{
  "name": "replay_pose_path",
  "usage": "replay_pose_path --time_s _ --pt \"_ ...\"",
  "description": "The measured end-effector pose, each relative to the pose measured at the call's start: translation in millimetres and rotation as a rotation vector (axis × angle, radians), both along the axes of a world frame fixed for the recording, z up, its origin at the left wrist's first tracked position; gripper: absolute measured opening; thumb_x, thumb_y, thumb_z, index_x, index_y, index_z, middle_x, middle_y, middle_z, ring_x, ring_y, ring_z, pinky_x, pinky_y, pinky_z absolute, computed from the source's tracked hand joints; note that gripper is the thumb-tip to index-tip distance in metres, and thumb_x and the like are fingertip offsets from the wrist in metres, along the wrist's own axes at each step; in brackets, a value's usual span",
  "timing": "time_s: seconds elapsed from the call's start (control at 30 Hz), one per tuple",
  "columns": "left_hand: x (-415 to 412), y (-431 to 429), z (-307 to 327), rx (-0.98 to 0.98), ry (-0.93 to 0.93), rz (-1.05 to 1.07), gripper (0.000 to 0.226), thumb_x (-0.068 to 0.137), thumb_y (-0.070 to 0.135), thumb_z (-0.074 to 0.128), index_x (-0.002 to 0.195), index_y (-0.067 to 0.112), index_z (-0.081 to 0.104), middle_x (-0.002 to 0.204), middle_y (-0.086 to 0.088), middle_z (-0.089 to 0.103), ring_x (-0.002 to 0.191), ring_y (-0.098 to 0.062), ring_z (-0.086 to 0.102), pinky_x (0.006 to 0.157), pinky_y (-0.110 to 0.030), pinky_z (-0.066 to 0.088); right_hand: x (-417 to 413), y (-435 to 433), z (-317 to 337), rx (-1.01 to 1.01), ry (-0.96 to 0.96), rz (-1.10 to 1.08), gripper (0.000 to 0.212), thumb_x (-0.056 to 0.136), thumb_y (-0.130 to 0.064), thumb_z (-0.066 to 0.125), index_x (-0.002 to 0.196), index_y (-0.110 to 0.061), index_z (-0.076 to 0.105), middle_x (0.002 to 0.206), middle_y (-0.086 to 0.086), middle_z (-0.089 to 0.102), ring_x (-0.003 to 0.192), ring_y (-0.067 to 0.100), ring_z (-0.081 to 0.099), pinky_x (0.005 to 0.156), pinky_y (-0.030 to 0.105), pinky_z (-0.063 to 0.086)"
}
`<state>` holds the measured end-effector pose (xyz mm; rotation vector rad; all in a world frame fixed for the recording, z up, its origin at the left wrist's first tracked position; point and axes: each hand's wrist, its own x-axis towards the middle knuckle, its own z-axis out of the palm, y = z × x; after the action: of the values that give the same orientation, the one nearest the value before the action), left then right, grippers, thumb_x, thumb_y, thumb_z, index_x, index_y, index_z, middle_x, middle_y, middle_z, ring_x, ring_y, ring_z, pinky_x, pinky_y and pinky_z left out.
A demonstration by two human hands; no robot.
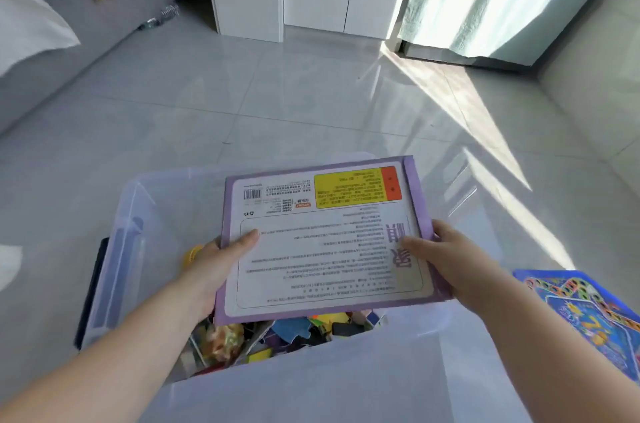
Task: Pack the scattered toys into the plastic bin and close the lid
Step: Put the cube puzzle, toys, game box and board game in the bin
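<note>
Tiled floor point(242, 103); bin point(138, 214) stands open on it, part-filled with toys point(294, 336). Box point(322, 242) is held just over the bin, edges gripped by fingers point(247, 238) of left hand point(211, 270) and right hand point(457, 266). Blue board point(581, 311) is left beside the bin; lid not yet closed.

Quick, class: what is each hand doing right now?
Left hand: grips the flat purple-bordered cardboard box by its left edge.
Right hand: grips the same box's right edge.
</note>
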<state>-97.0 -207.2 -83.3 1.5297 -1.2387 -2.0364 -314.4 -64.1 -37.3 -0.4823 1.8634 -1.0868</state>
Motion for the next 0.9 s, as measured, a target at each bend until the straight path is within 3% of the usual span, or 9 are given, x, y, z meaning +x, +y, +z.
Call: replay_pose_path --time_s 0.1,0.17,0.27,0.37,0.47,0.53,0.57,0.63,0.9 --pt "21.9 0.5 -16.5 -0.022 -0.054 0.083 0.011 0.088 0.018 0.057 0.098 0.014 0.055 0.084 -0.008 0.063 0.073 -0.023 0.061 0.056 -0.031 0.049 18.5 -25.3 -25.6 0.166 0.249 0.103 0.016 0.086 -0.009 0.057 0.098 -0.012 0.047 0.099 0.009 0.053 0.083 0.022 0.054 0.063 0.026 0.046" --pt "28.1 -2.5 -28.4 -0.052 -0.108 0.108 0.017 0.088 0.016 0.057 0.104 0.012 0.053 0.089 -0.01 0.063 0.072 -0.023 0.06 0.057 -0.029 0.046 28.2 -36.4 -47.6 0.23 0.35 0.233 0.052 0.087 -0.01 0.056 0.134 -0.013 0.032 0.126 0.011 0.048 0.111 0.026 0.05 0.087 0.034 0.043" --pt "30.6 -16.2 -52.3 -0.12 -0.223 0.147 0.032 0.089 0.014 0.057 0.119 0.004 0.049 0.114 -0.017 0.06 0.093 -0.03 0.059 0.076 -0.035 0.048 42.8 -44.3 -72.2 0.284 0.493 0.475 0.068 0.09 -0.015 0.048 0.146 -0.022 0.01 0.153 0.003 0.021 0.138 0.025 0.025 0.112 0.04 0.028" --pt "27.6 -28.5 -67.5 -0.364 -0.561 0.049 0.054 0.088 0.017 0.058 0.135 0.003 0.036 0.137 -0.02 0.045 0.123 -0.034 0.045 0.099 -0.04 0.036 49.4 -46.4 -85.1 0.369 0.578 0.622 0.058 0.094 -0.028 0.041 0.144 -0.031 0.013 0.156 -0.006 -0.001 0.143 0.021 0.0 0.116 0.043 0.016" --pt "14.1 -23.9 -63.0 -0.772 -0.768 -0.389 0.081 0.086 0.051 0.049 0.148 0.017 0.009 0.156 -0.009 0.009 0.143 -0.024 0.012 0.115 -0.036 0.013 50.2 -54.7 -85.6 0.41 0.577 0.71 0.057 0.095 -0.034 0.039 0.144 -0.034 0.011 0.156 -0.005 -0.01 0.144 0.022 -0.006 0.117 0.041 0.012" --pt "1.4 -12.5 -63.3 -0.852 -0.73 -0.746 0.113 0.055 0.091 0.021 0.147 0.03 -0.005 0.157 0.001 -0.01 0.144 -0.018 -0.006 0.117 -0.039 -0.001 51.8 -65.2 -84.4 0.427 0.547 0.77 0.058 0.095 -0.031 0.039 0.145 -0.034 0.01 0.156 -0.003 -0.014 0.144 0.023 0.0 0.116 0.037 0.016" --pt "-3.2 -6.9 -65.8 -0.838 -0.724 -0.868 0.129 0.034 0.099 0.004 0.145 0.034 -0.009 0.156 0.004 -0.016 0.144 -0.016 -0.012 0.116 -0.041 -0.005 53.8 -71.4 -84.6 0.432 0.536 0.806 0.057 0.095 -0.029 0.04 0.145 -0.034 0.012 0.155 -0.003 -0.015 0.144 0.024 0.006 0.114 0.036 0.021" --pt "-3.5 -1.7 -76.6 -0.831 -0.75 -1.007 0.137 0.019 0.096 -0.012 0.143 0.038 -0.015 0.154 0.006 -0.023 0.142 -0.015 -0.019 0.114 -0.047 -0.009 61.4 -81.2 -87.4 0.43 0.517 0.872 0.056 0.095 -0.028 0.04 0.144 -0.035 0.014 0.155 -0.004 -0.016 0.143 0.025 0.012 0.113 0.035 0.025" --pt "0.5 -4.0 -93.4 -0.901 -0.815 -1.052 0.13 0.023 0.088 -0.028 0.142 0.038 -0.017 0.154 0.005 -0.023 0.142 -0.017 -0.019 0.112 -0.053 -0.008 74.0 -88.4 -97.9 0.461 0.635 0.89 0.058 0.093 -0.041 0.04 0.144 -0.038 0.013 0.156 -0.005 -0.014 0.144 0.024 0.0 0.117 0.047 0.011"
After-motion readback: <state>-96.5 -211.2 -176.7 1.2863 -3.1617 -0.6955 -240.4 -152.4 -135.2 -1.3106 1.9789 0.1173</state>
